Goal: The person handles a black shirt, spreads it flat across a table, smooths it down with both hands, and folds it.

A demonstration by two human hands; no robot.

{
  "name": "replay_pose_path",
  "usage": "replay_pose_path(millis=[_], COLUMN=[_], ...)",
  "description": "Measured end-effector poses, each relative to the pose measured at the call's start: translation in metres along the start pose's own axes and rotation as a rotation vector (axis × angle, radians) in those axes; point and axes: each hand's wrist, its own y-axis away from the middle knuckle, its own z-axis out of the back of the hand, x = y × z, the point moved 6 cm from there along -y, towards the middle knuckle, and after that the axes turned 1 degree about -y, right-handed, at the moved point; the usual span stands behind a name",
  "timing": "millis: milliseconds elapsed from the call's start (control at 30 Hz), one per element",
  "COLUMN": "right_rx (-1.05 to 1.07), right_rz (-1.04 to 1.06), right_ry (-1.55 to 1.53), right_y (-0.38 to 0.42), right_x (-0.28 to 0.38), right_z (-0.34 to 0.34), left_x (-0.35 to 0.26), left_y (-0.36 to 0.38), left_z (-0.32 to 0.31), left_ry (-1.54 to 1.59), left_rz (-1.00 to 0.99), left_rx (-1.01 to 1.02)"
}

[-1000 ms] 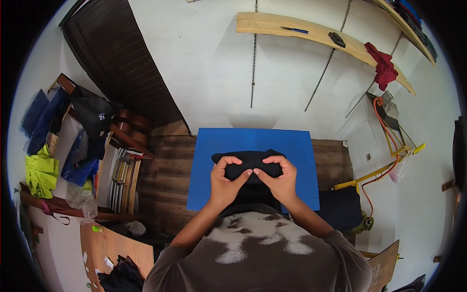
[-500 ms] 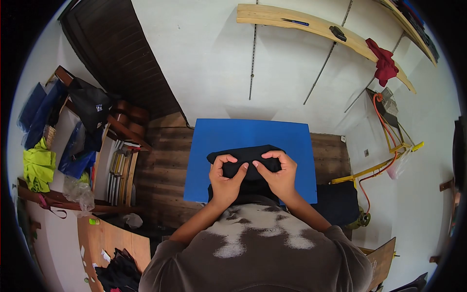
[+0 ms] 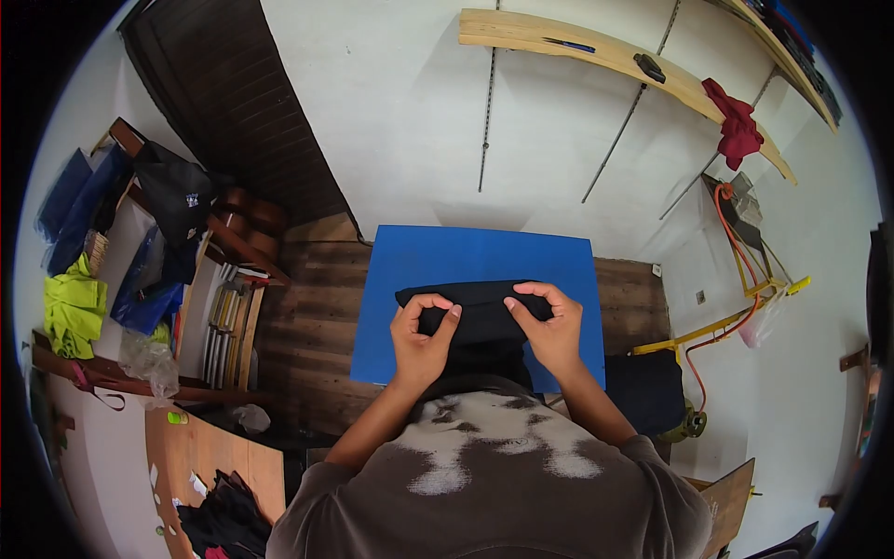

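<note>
A piece of black cloth (image 3: 486,315) lies over the near part of the blue tabletop (image 3: 466,253), its upper edge folded into a band. My left hand (image 3: 421,340) pinches the left part of that band between thumb and index finger. On the right side, my right hand (image 3: 551,324) grips the same band, thumb in front and fingers curled over the top. The lower end of the cloth drops toward my body, and I cannot make out where it ends against my dark clothing.
A wooden bench (image 3: 233,456) with a dark cloth heap (image 3: 226,517) stands at lower left. Along the left wall are shelves with bags and a lime-green garment (image 3: 74,312). A wooden shelf (image 3: 559,42) crosses the wall ahead; a yellow frame (image 3: 703,331) with an orange hose stands right.
My hands have moved apart, the left slightly left and the right to the right, along the cloth's band. The band now looks straighter and flatter across the top.
</note>
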Motion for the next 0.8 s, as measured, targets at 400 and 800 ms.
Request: replay_pose_path(millis=[400,800], right_rx=[0.220,0.363], right_rz=[0.042,-0.006], right_ry=[0.035,-0.032], right_y=[-0.022,-0.036], right_x=[0.007,-0.004], right_z=[0.012,0.012], left_x=[0.007,0.013], left_y=[-0.020,-0.036], left_z=[0.019,0.035], left_ry=[-0.078,-0.045], left_rz=[-0.033,0.047], left_rx=[0.162,0.302])
